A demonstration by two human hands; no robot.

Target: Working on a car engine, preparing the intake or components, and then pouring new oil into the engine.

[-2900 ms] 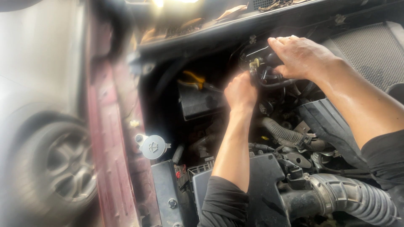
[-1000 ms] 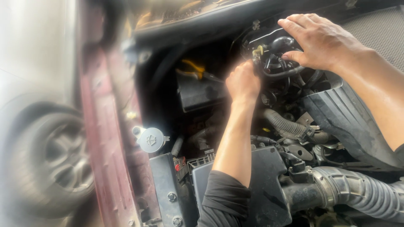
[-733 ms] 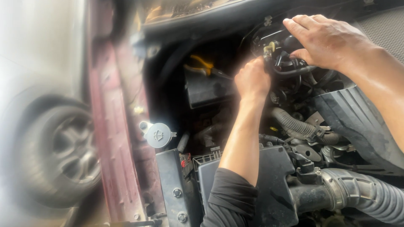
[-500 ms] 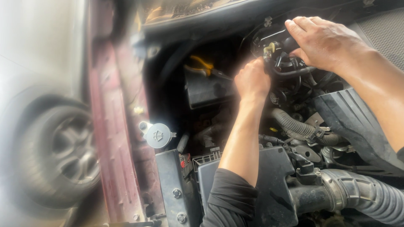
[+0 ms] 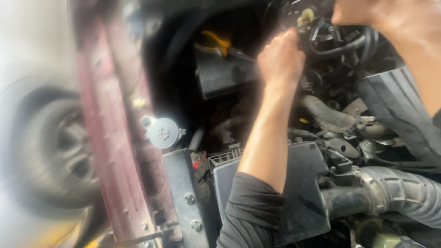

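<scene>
Head view: an open engine bay is seen from above. The left hand (image 5: 281, 57) is clenched around something at the lower left of a cluster of black rubber hoses and connectors (image 5: 337, 39) at the far side; what is gripped is hidden by the fist. The right hand (image 5: 367, 14) is laid on the cluster's top right edge, cut off by the frame, so the state of its fingers cannot be told. The cluster lies just right of and beyond the left fingers, its looped hose running roughly left to right; both hands are touching it. A cream-coloured small cap (image 5: 305, 17) is seen at its top, between the hands. Yellow-handled pliers (image 5: 218, 43) are lying to the left on a black boxy cover (image 5: 225, 76), near the left hand. A round grey reservoir cap with a moulded symbol (image 5: 163, 133) is seen near the dark red fender edge (image 5: 105, 138). A small red label (image 5: 199, 160) sits beside a black plastic air-box (image 5: 298, 193), with a grey ribbed intake hose (image 5: 404, 193) at near right.
</scene>
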